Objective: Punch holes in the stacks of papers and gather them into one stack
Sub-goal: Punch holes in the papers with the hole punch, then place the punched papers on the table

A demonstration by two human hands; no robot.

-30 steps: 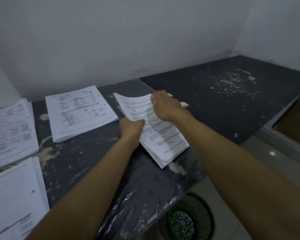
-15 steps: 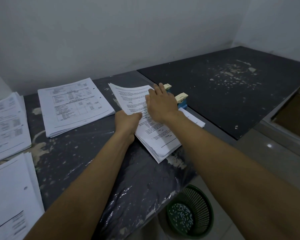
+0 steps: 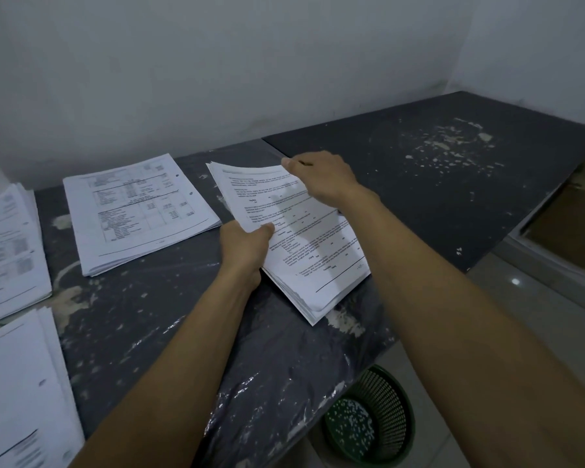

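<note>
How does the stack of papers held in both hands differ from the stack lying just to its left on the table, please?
The held stack is gripped by the left hand and right hand, its far edge lifted and curled; the neighbouring stack lies flat and untouched. The held stack's top page carries lines of text, the neighbouring stack's mostly tables. The neighbouring stack shows two punched holes along its right edge; none are visible on the held stack. Both are white printed sheets on the dark table.

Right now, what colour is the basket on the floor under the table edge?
Dark green basket, holding small white paper dots; the head view shows it, lower right.
</note>
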